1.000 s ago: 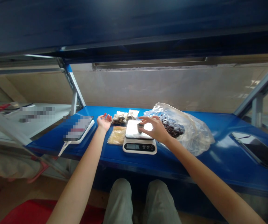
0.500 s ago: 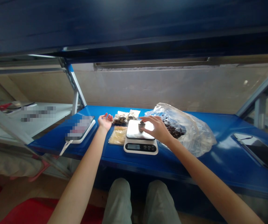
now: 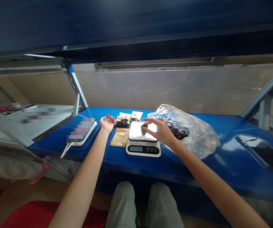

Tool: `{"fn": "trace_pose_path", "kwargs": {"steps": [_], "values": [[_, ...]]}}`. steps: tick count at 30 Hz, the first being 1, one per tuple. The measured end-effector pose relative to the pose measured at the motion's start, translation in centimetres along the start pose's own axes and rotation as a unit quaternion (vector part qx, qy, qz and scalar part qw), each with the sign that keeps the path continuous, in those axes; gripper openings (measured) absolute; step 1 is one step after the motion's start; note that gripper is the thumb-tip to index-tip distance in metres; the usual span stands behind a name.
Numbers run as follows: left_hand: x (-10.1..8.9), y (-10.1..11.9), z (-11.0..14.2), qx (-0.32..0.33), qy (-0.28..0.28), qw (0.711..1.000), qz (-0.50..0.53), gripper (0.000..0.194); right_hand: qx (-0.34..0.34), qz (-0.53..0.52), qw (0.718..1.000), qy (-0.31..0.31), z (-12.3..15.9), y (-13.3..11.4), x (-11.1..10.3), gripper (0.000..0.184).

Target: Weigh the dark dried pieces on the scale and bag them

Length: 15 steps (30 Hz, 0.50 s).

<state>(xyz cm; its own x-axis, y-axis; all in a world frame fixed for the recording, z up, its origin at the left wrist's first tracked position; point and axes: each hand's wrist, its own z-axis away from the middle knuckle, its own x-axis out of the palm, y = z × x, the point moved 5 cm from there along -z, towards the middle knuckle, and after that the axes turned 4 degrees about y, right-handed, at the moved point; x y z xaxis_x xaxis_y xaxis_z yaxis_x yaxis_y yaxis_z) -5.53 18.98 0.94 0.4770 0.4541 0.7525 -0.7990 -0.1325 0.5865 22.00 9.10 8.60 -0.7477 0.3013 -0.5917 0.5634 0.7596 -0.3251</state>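
My right hand [image 3: 159, 128] is over the steel plate of a white kitchen scale [image 3: 143, 150]. Its thumb and forefinger close around a small dark piece [image 3: 144, 126], whose kind I cannot make out; the piece shows above the plate with a shadow or reflection below. Digits are lit on the scale's display, too blurred to read surely. Left of the scale, my left hand [image 3: 107, 123] rests palm up, fingers loosely spread and holding nothing. Beside it lie small clear bags of dark pieces [image 3: 123, 120] and a stack of flat clear bags [image 3: 119, 137].
A large clear plastic bag [image 3: 201, 136] with loose dark pieces [image 3: 176, 131] lies open right of the scale. A phone [image 3: 264, 153] lies far right. Another phone on a white stand [image 3: 89, 134] with a cable is at left. A blue upper shelf [image 3: 136, 31] hangs low overhead.
The scale's displayed digits have changed. My right thumb and forefinger have shifted slightly at the dark piece; my left hand stays in place.
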Motion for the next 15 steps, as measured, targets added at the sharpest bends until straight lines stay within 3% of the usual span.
{"fn": "trace_pose_path", "kwargs": {"steps": [15], "values": [[0.08, 0.06, 0.22, -0.006, 0.011, 1.0, -0.006, 0.011, 0.002, 0.035, 0.999, -0.001, -0.03, -0.29, -0.03, 0.031]]}}
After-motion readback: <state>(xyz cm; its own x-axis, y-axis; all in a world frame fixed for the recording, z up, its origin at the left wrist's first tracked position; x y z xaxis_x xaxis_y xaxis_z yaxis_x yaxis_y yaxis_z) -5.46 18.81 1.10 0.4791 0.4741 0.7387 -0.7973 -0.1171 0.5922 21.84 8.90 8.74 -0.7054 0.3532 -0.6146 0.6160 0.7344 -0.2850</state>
